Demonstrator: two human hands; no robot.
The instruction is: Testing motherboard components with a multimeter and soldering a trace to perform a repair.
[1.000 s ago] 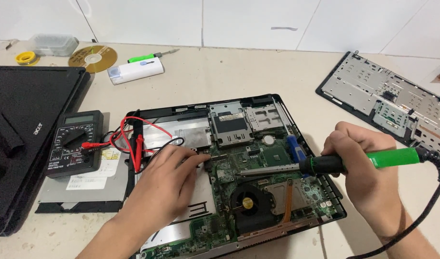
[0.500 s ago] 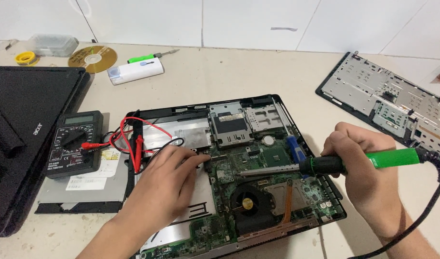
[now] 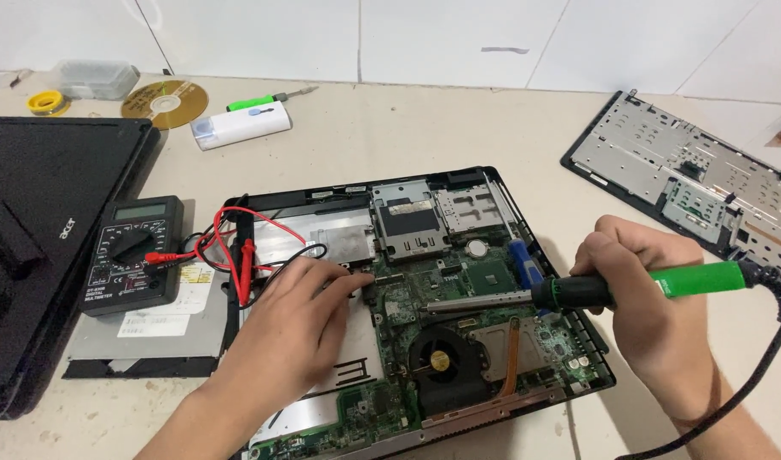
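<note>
Soldering iron at the opened laptop board

Your right hand (image 3: 654, 298) gripped the iron (image 3: 578, 294) by its green handle; its long axis lay level, tip pointing left over the green board (image 3: 484, 281). Your left hand (image 3: 297, 319) rested on the laptop (image 3: 459, 183), fingertips curled, pinching something too small to tell. The casing was already off, the keyboard panel (image 3: 663, 166) aside; the joint looked unfinished.

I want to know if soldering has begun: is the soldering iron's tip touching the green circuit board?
Cannot tell. In the head view the soldering iron tip ends beside the left hand fingers over the circuit board; no contact or gap shows.
</note>
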